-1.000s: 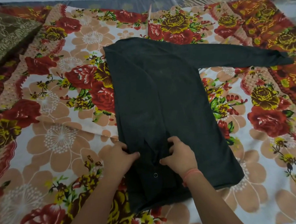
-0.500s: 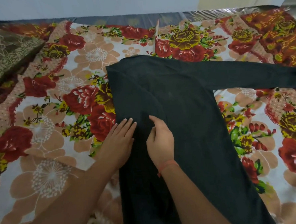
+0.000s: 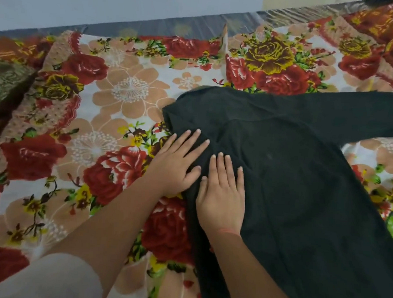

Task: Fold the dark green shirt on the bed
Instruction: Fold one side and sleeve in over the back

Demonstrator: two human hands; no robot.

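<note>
Open sheet runs from the shirt to the bed's left edge, where a brown cloth lies toward the far corner. The sleeve spans to the right edge. The left hand and right hand lie flat on the shirt's left side.
</note>
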